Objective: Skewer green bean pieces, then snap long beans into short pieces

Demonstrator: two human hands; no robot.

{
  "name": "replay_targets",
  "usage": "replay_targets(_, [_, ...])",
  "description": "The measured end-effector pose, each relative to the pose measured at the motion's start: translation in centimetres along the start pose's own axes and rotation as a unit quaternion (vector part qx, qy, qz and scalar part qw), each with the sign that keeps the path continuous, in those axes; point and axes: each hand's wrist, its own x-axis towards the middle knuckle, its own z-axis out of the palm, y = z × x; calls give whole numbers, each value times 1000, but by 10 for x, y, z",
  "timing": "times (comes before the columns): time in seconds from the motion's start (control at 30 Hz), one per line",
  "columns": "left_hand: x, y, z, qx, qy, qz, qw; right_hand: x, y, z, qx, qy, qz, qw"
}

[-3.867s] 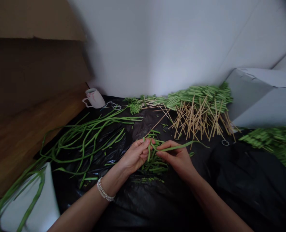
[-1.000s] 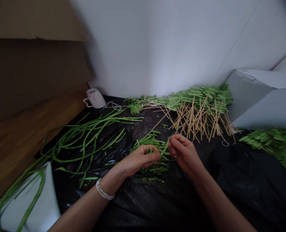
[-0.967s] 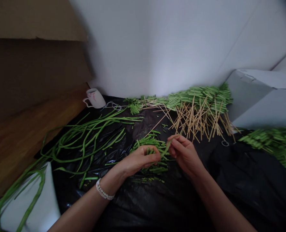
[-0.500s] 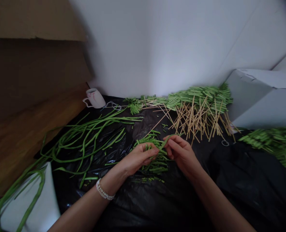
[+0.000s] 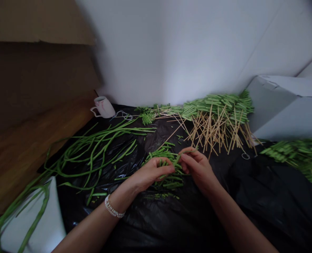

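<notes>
1. Pale wall (image 5: 169, 52) filled the upper middle of the frame, and black plastic sheeting (image 5: 166, 225) covered the surface below it.
2. Near the centre, a green bean (image 5: 177, 161) spanned the gap between the two hands, above a heap of short pieces (image 5: 170, 182).
3. Left of it, the left hand (image 5: 154, 171) was curled, thumb and fingers bent inward; it seemed to pinch the bean's lower end. Whether its palm also held short pieces, I could not tell.
4. To the right, the right hand (image 5: 198, 168) was nearly closed, with the bean gripped between thumb and bent fingers.
5. Working the bean well, in my judgement, called for two light pinches set close together, one steadying and one bending, since a wide span would have let so thin a strip flex. Doing it low over the heap would have let loose bits drop there.
6. As for direction, the bean's long axis climbed from the left fingertips toward the upper right, then curved over the right fingers. Its thin free tip pointed to the right side of the frame; the other end was hidden at the left fingers.
</notes>
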Motion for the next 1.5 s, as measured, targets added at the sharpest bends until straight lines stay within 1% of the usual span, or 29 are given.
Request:
replay_targets(0.17, [1,-1,-1,12,0,11,1000,0,-2,1,-6,-1,12,1000])
replay_targets(0.27, [1,-3,-1,-1,10,20,1000,-1,-4,5,-43,-9,27,999])
replay_targets(0.33, [1,-3,-1,8,21,23,999,-3,-7,8,-79,-20,27,996])
replay_targets(0.43, [-1,1,-1,50,9,26,998,-6,-10,8,-169,-45,-10,984])
replay_targets(0.5, [-4,6,-3,93,-6,40,995,-8,-12,8,-248,-73,-54,964])
replay_targets(0.57, [-7,11,-6,149,-22,65,986,-10,-13,7,-305,-105,-85,943])
replay_targets(0.6, [-8,14,-7,182,-30,79,980,-11,-14,7,-319,-119,-90,936])
replay_targets(0.67, [-11,17,-8,250,-39,108,962,-12,-13,8,-326,-145,-78,931])
replay_targets(0.77, [-13,19,-5,329,-8,162,930,-12,-10,8,-300,-156,-42,940])
replay_targets(0.83, [-13,17,1,332,21,192,923,-12,-8,8,-242,-148,-3,959])
replay_targets(0.87, [-12,15,4,307,30,199,930,-12,-6,9,-195,-142,19,970])
replay_targets(0.9, [-11,13,7,258,37,199,945,-12,-4,10,-140,-136,40,980])
replay_targets(0.97, [-9,8,11,95,43,181,978,-13,-1,12,-53,-128,53,989])
replay_targets(1.0, [-7,7,11,-8,44,167,985,-14,0,14,-36,-124,43,991])
replay_targets(1.03, [-6,6,10,-106,42,151,982,-14,1,15,-36,-121,28,992])
replay_targets(1.07, [-4,6,7,-187,39,138,972,-13,2,16,-46,-115,15,992])
replay_targets(1.13, [-1,10,-1,-309,41,120,943,-11,4,16,-62,-91,5,994])
replay_targets(1.2, [2,14,-11,-383,42,105,917,-7,4,11,-47,-50,14,998])
replay_targets(1.27, [5,17,-20,-406,55,102,906,-2,3,5,-24,-3,21,999])
replay_targets(1.33, [6,16,-22,-359,96,130,919,2,0,1,-1,29,22,999])
replay_targets(1.37, [6,14,-21,-304,121,154,932,3,-2,0,8,37,22,999])
replay_targets(1.43, [4,10,-14,-145,144,208,957,3,-4,0,21,40,27,999])
replay_targets(1.47, [2,8,-10,-52,139,233,961,3,-6,1,26,41,31,998])
replay_targets(1.5, [1,6,-5,37,124,253,959,3,-7,2,31,41,36,998])
